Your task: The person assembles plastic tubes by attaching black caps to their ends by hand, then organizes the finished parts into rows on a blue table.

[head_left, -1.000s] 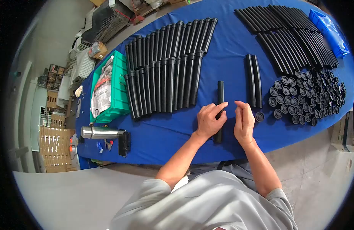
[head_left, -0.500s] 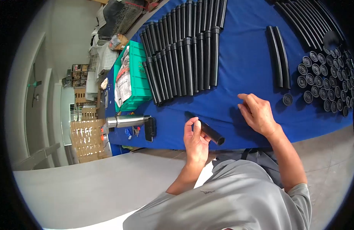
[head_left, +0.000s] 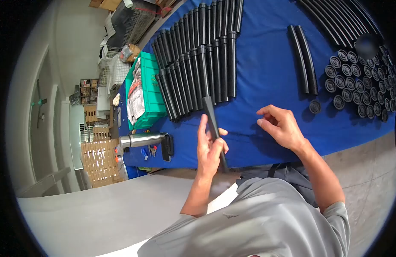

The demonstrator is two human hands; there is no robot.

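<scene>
In my left hand (head_left: pixel 210 150) is a black tube (head_left: pixel 212 118), gripped between thumb and fingers near the table's front edge. It slants away from me, and its far end overlaps the rows of capped black tubes (head_left: pixel 200 70) in this view. My right hand (head_left: pixel 281 127) hovers over the blue cloth, curled, with thumb and forefinger slightly apart and nothing between them. A single round black cap (head_left: pixel 315 106) lies beyond it to the right. Two loose black tubes (head_left: pixel 304 60) lie side by side just behind that cap.
Many round black caps (head_left: pixel 346 81) cover the right of the blue-covered table (head_left: pixel 262 60), with more long tubes (head_left: pixel 322 21) behind. At left are a green crate (head_left: pixel 153 90), a steel flask (head_left: pixel 142 140), a black phone-like object (head_left: pixel 167 147) and keys (head_left: pixel 153 150).
My left hand has moved slightly left and turned the tube so its far end points toward the rows. My right hand has shifted a little left, its forefinger curling.
</scene>
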